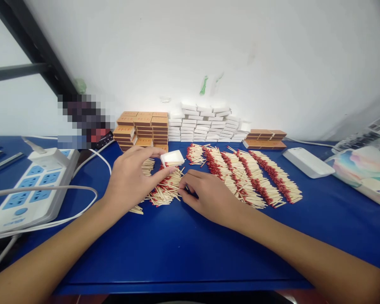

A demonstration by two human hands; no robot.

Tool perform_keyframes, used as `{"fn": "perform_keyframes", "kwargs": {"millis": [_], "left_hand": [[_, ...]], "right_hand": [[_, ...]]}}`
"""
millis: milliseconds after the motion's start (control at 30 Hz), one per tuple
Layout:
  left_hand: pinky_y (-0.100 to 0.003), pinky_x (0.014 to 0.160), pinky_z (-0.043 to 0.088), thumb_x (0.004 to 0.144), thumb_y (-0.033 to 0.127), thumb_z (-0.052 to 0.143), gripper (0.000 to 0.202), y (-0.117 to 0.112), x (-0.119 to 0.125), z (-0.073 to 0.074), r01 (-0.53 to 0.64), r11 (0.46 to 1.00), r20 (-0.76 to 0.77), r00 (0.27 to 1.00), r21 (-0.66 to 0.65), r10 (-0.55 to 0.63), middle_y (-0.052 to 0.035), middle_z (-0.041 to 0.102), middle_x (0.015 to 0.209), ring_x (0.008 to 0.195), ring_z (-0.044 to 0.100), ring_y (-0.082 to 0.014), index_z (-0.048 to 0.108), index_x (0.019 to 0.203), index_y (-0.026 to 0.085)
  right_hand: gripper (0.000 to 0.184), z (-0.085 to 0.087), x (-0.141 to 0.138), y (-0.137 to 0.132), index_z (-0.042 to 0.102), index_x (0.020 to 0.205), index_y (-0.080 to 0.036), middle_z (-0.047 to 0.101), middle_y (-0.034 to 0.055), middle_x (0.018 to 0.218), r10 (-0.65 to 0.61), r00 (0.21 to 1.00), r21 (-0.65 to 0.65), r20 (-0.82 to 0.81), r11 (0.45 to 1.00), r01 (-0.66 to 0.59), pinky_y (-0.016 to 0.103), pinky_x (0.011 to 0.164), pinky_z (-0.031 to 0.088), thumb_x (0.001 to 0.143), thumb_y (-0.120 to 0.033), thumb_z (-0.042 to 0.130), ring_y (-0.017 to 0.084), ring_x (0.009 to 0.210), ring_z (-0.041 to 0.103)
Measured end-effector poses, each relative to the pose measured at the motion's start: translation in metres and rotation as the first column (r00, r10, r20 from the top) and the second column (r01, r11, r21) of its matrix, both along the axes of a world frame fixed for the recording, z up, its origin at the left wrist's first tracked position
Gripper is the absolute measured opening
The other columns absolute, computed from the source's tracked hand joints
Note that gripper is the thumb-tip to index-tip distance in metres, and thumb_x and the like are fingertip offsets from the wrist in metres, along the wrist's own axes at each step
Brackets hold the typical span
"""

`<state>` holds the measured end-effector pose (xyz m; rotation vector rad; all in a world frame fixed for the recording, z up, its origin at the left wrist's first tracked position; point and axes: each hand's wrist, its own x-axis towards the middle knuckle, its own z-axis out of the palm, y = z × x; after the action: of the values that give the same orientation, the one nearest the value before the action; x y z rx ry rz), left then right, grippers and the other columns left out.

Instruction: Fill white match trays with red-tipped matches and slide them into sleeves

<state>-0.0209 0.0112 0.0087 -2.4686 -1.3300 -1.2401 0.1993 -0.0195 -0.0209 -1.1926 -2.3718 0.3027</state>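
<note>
Between its thumb and fingers my left hand (131, 173) holds a white matchbox tray (173, 158), tilted toward me, with a few matches along its near side. Under the tray lies a loose heap of red-tipped matches (166, 192), partly covered by my left hand. My right hand (209, 194) is at the heap's right edge, its thumb and fingertips pinched together at the match ends. Whether a match is between those fingertips is too small to tell. Several long rows of matches (250, 179) stretch to the right, just beyond my right hand.
Brown matchboxes (144, 126) are stacked at the back left, white trays (205, 124) beside them, and more brown boxes (266, 138) farther right. A power strip (34, 190) with looping cables lies left. A white rectangular device (308, 162) and a colourful pack (364, 173) lie right on the blue table (183, 253).
</note>
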Motion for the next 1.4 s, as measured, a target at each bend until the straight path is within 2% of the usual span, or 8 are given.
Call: {"fn": "perform_keyframes", "kwargs": {"millis": [167, 400, 833, 1067, 1167, 1267, 1400], "left_hand": [[-0.035, 0.087, 0.057, 0.083, 0.04, 0.085, 0.033, 0.0, -0.001, -0.002, 0.001, 1.0, -0.016, 1.0, 0.003, -0.001, -0.0021, 0.08, 0.106, 0.098, 0.074, -0.0222, 0.073, 0.109, 0.023], [-0.035, 0.088, 0.057, 0.084, 0.041, 0.084, 0.032, 0.001, 0.0, -0.001, -0.011, 1.0, -0.024, 1.0, 0.011, 0.011, -0.0017, 0.08, 0.106, 0.098, 0.074, -0.0225, 0.072, 0.109, 0.024], [-0.034, 0.087, 0.056, 0.083, 0.039, 0.086, 0.033, -0.001, -0.002, 0.0, -0.002, 1.0, -0.025, 1.0, 0.015, 0.002, -0.0014, 0.08, 0.105, 0.097, 0.073, -0.0219, 0.073, 0.109, 0.024], [-0.035, 0.088, 0.056, 0.083, 0.044, 0.085, 0.036, 0.005, -0.004, -0.003, -0.028, 1.0, -0.056, 0.998, 0.013, 0.028, -0.0032, 0.08, 0.106, 0.099, 0.073, -0.0236, 0.073, 0.11, 0.022], [-0.036, 0.088, 0.056, 0.083, 0.046, 0.085, 0.039, 0.007, -0.005, -0.005, -0.036, 0.999, -0.074, 0.997, -0.002, 0.036, -0.0041, 0.08, 0.106, 0.099, 0.073, -0.0245, 0.073, 0.111, 0.021], [-0.037, 0.087, 0.055, 0.082, 0.046, 0.085, 0.039, 0.006, -0.005, -0.007, -0.04, 0.999, -0.09, 0.995, -0.023, 0.038, -0.004, 0.079, 0.105, 0.097, 0.072, -0.0244, 0.074, 0.111, 0.021], [-0.037, 0.089, 0.054, 0.083, 0.044, 0.085, 0.04, 0.003, -0.001, -0.008, 0.069, 0.998, -0.107, 0.992, -0.006, -0.069, -0.0052, 0.079, 0.105, 0.097, 0.071, -0.0246, 0.074, 0.113, 0.02]], "right_hand": [[0.009, 0.005, 0.001, -0.001, 0.066, 0.091, -0.017, 0.06, -0.0002, 0.082, -0.001, 1.0, 0.003, -0.015, 1.0, 0.001, 0.028, 0.067, 0.035, 0.097, -0.015, 0.059, 0.013, 0.072, 0.052], [0.009, 0.004, 0.001, -0.002, 0.068, 0.094, -0.018, 0.063, 0.0012, 0.088, 0.041, 0.999, -0.014, -0.01, 0.999, -0.041, 0.028, 0.069, 0.037, 0.097, -0.014, 0.061, 0.013, 0.077, 0.056], [0.006, 0.003, 0.002, -0.001, 0.06, 0.094, -0.018, 0.063, 0.0013, 0.092, 0.084, 0.996, -0.072, -0.017, 0.994, -0.085, 0.028, 0.07, 0.038, 0.097, -0.014, 0.059, 0.013, 0.077, 0.054], [0.008, 0.023, 0.021, 0.003, 0.06, 0.095, -0.02, 0.064, 0.0032, 0.095, 0.062, 0.991, -0.015, 0.115, 0.998, -0.06, 0.028, 0.066, 0.037, 0.101, -0.019, 0.056, 0.015, 0.076, 0.056], [0.01, 0.027, 0.03, 0.009, 0.06, 0.095, -0.019, 0.065, 0.0041, 0.096, 0.046, 0.986, 0.054, 0.159, 0.997, -0.055, 0.029, 0.066, 0.037, 0.103, -0.022, 0.054, 0.016, 0.079, 0.058], [0.01, 0.029, 0.034, 0.013, 0.06, 0.097, -0.019, 0.065, 0.0037, 0.093, 0.014, 0.991, 0.136, 0.131, 0.99, -0.032, 0.029, 0.066, 0.037, 0.104, -0.024, 0.054, 0.016, 0.079, 0.058], [0.012, 0.031, 0.035, 0.014, 0.06, 0.097, -0.019, 0.063, 0.003, 0.09, -0.022, 0.997, 0.206, 0.078, 0.979, 0.005, 0.029, 0.064, 0.035, 0.105, -0.026, 0.054, 0.016, 0.076, 0.055]]}}
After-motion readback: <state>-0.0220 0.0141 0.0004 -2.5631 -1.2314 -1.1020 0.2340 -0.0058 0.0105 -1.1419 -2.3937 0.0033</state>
